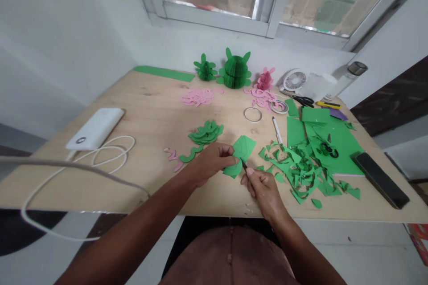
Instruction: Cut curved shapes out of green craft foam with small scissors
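My left hand pinches a green paper piece that has curved lines drawn on it, near the table's front edge. A small dark-bladed cutting tool, apparently scissors, is in my right hand, its tip against the paper's lower part. Its handles are hidden by my fingers. Just beyond my left hand lie a pile of cut green paper shapes, a curved green strip and a pink paper piece.
Green paper scraps, green sheets, a white pen and a black phone lie right. Left are a white power bank and cable. Paper figures, pink cutouts, tape rolls and a fan stand behind.
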`<state>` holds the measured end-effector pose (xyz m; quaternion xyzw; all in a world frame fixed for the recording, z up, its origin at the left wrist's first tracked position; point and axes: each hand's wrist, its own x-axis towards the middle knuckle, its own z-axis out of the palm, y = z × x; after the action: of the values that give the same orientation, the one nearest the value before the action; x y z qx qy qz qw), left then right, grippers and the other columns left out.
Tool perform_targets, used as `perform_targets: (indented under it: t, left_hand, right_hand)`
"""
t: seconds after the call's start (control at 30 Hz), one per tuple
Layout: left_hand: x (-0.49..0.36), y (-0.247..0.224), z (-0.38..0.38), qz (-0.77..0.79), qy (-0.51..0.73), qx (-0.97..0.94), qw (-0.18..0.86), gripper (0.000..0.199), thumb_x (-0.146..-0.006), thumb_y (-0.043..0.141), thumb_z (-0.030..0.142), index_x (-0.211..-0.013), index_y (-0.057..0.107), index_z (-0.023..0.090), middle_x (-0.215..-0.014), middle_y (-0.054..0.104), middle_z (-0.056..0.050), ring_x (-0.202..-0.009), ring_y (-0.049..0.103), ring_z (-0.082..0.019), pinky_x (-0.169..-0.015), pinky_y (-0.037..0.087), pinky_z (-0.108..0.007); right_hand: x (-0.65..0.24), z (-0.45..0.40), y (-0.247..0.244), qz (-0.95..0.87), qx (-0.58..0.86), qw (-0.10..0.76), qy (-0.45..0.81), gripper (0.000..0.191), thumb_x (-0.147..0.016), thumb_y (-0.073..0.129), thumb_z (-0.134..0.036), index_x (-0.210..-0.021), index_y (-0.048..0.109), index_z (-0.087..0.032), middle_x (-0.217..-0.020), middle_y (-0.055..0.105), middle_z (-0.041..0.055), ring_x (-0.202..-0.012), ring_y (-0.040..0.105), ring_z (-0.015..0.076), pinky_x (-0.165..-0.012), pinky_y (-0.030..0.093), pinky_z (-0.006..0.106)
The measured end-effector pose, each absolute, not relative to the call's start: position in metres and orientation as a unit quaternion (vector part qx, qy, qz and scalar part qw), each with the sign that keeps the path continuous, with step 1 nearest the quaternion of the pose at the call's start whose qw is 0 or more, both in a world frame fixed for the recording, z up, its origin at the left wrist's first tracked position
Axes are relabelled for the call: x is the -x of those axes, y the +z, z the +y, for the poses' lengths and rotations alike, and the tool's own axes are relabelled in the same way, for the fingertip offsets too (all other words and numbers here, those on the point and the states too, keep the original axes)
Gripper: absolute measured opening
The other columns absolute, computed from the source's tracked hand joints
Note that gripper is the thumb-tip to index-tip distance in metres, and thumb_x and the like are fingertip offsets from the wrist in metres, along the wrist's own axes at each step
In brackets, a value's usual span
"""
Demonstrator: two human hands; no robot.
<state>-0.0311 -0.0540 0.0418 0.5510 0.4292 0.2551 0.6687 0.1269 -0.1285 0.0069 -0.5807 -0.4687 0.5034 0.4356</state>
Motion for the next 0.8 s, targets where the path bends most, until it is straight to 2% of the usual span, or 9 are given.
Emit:
perform_targets:
  t: [0.27, 0.8]
  left_hand:
    - [0.031, 0.039, -0.056, 0.429, 0.26, -0.526, 0.686, 0.021, -0.064, 0.064, 0.03, -0.057, 0.05, 0.017, -0.053, 0.044, 0.005, -0.049, 0.038, -0.008, -0.047, 0.029, -0.021]
    - [0.031, 0.045, -0.055, 0.42, 0.271, -0.531, 0.684, 0.018, -0.062, 0.063, 0.027, -0.054, 0.05, 0.017, -0.049, 0.042, 0.006, -0.046, 0.032, -0.007, -0.044, 0.022, -0.021]
  right_hand:
    - [-0.133, -0.127, 0.004, -0.497, 0.566, 0.423, 0.504, 0.051, -0.083, 0.05, -0.058, -0.059, 0.062, -0.015, -0.039, 0.029, -0.0069, -0.038, 0.024, 0.0078, -0.041, 0.017, 0.024]
    - [-0.142, -0.122, 0.01, -0.522, 0.558, 0.398, 0.508, 0.052, -0.081, 0.05, -0.06, -0.059, 0.061, -0.015, -0.04, 0.03, -0.0069, -0.038, 0.024, 0.0079, -0.04, 0.017, 0.024]
